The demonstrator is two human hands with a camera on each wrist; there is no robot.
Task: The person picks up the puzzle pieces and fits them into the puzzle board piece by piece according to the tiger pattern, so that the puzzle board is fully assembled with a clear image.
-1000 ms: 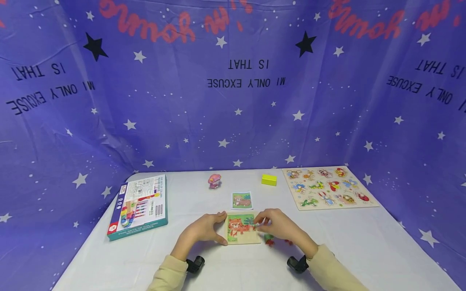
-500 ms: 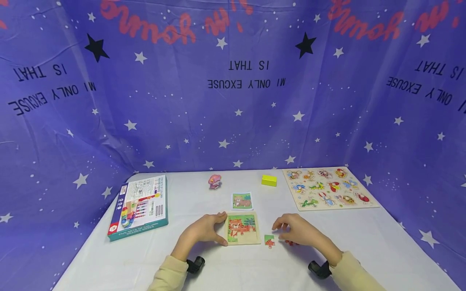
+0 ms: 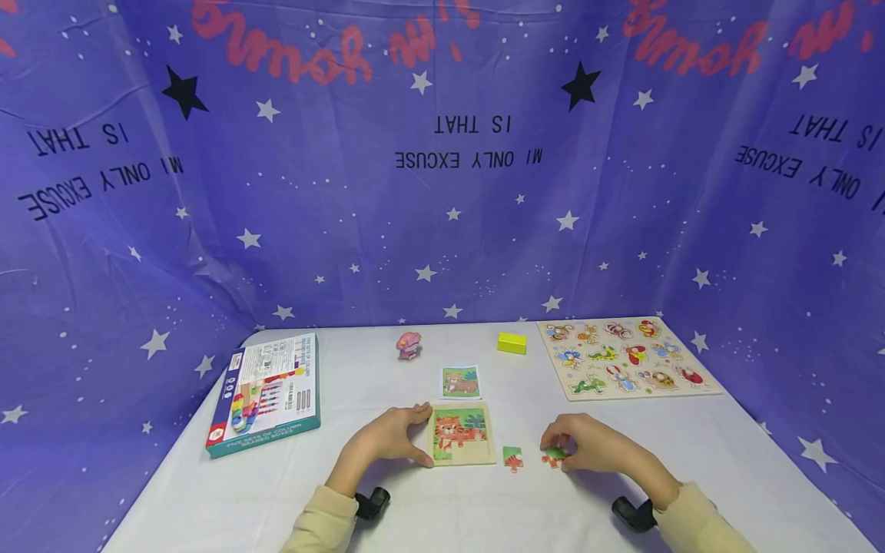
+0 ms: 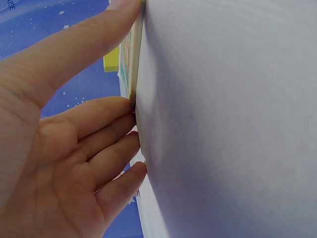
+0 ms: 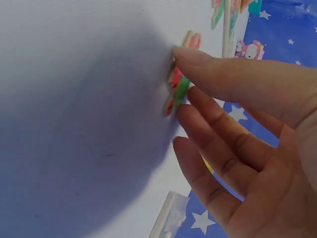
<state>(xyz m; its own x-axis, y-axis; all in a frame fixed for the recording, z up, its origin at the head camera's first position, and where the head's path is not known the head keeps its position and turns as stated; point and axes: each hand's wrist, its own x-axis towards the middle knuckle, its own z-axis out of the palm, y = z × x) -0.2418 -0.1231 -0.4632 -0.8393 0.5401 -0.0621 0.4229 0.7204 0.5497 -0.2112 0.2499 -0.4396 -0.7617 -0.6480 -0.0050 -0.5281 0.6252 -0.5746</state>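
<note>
My left hand [image 3: 390, 434] rests against the left side of a wooden jigsaw board [image 3: 472, 455], thumb and fingertips apart along its edge. A red tiger on green fills most of the board; bare wood shows along its lower right. To the right, my right hand [image 3: 588, 445] pinches a red and green puzzle piece [image 3: 553, 455] between thumb and fingers, close over the table. In the right wrist view the thumb covers part of this piece [image 5: 182, 88]. Another puzzle piece [image 3: 512, 458] lies between the board and my right hand.
Behind the board lies a small picture card [image 3: 459, 382]. Farther back stand a pink toy figure [image 3: 409, 346] and a yellow block [image 3: 512, 343]. A boxed toy [image 3: 266, 392] lies at the left, an insect puzzle board [image 3: 622, 359] at the back right. Purple star-printed cloth [image 3: 442, 230] encloses the table.
My right hand has moved right, away from the jigsaw board, to a loose piece and now pinches it. The other loose piece has come into full view. My left hand stays put.
</note>
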